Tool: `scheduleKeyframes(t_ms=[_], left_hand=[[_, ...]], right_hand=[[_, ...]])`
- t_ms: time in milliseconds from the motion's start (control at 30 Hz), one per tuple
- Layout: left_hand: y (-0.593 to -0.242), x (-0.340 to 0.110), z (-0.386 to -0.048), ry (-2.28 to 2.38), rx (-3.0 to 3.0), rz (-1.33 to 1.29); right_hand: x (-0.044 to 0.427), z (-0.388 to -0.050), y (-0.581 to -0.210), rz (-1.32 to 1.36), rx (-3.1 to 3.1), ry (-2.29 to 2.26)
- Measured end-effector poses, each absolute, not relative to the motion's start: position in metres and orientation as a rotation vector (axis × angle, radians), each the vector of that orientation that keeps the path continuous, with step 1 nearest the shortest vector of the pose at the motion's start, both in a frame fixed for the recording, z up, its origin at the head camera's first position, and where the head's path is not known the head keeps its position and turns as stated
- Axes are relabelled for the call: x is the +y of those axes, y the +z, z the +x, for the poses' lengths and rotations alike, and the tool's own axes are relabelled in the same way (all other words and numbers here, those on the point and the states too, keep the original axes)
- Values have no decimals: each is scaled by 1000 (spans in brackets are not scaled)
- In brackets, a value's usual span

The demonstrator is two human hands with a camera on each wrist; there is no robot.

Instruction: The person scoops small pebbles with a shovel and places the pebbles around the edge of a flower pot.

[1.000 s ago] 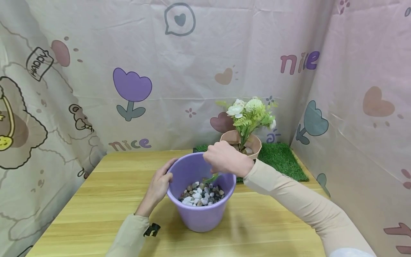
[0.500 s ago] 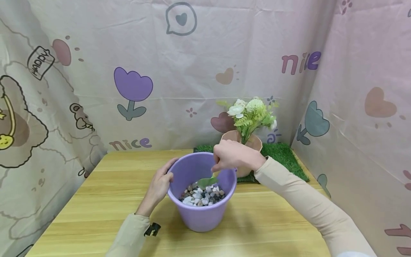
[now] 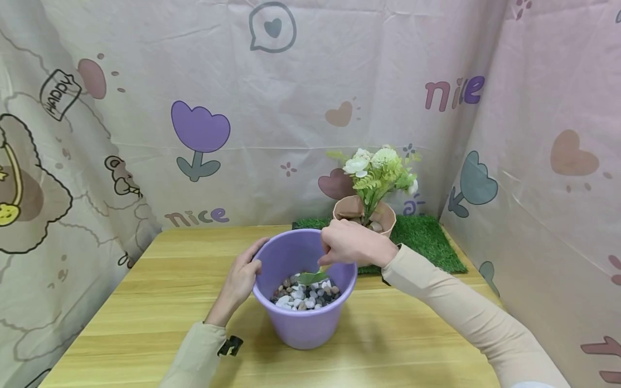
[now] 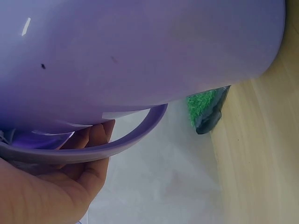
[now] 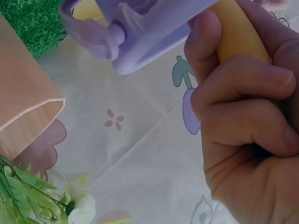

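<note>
In the head view, a purple bucket (image 3: 305,327) stands on the table with white, grey and brown pebbles (image 3: 302,298) in its bottom. My left hand (image 3: 241,277) grips the bucket's left rim, thumb on the near side. The left wrist view shows its fingers behind the bucket's curved handle (image 4: 135,137). Above the right rim, my right hand (image 3: 354,242) holds a small trowel by its yellow handle (image 5: 240,35), fingers curled round it. The trowel's green blade (image 3: 312,277) points down inside the bucket, at the far side of the pebbles; whether it touches them I cannot tell.
Behind the right hand, a pale pink flowerpot (image 3: 386,218) with white flowers and green leaves (image 3: 380,170) stands on an artificial grass mat (image 3: 427,245). The wooden table (image 3: 179,280) reaches back to a printed cloth (image 3: 271,108), with more cloth on both sides.
The trowel rose out of the pebbles as my right hand moved right, and its blade now sits slightly lower again. My left hand and the bucket have stayed in place.
</note>
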State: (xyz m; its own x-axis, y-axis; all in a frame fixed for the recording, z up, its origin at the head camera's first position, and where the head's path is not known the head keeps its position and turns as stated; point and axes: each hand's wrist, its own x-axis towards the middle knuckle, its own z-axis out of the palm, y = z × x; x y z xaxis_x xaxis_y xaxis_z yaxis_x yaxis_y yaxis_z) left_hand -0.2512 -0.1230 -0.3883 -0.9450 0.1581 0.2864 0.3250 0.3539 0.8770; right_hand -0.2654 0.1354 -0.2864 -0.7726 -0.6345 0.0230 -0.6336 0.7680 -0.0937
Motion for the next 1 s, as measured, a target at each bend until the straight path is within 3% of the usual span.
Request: scheduleKeyframes(t_ms=[300,633,1000], left_hand=[[-389,-124,-252,-1656,-2453,-433],[-388,-123,-251,-1671,-2455,-438],[-387,-122,-251,-1681,-2442,-441]], right_hand=[[136,-267,-295,-1069,3012,-131],[153,-270,-300,-1406,2967,-26],[153,-274,-310,-1401,3014,-123]])
